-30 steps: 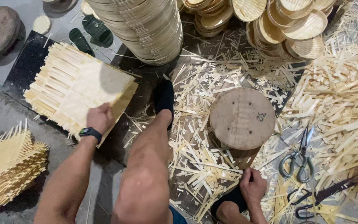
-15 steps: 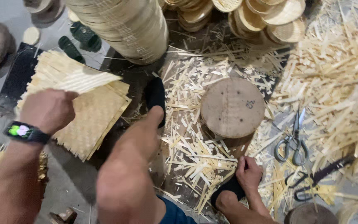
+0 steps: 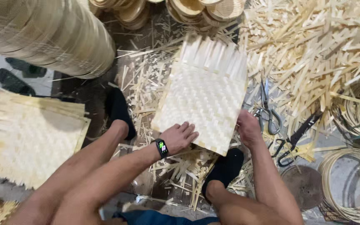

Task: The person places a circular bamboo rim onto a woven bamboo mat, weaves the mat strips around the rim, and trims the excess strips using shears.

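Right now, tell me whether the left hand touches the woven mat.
Touching: head view shows the left hand lying flat on the woven mat, fingers on its near edge.

The floor is littered with bamboo strip offcuts. Scissors, a stack of woven mats and bamboo hoops are laid on it.

Bamboo offcuts litter the floor. Two pairs of scissors lie on them at right. A tall stack of round trays stands upper left, above a pile of woven mats. Hoops rest lower right.
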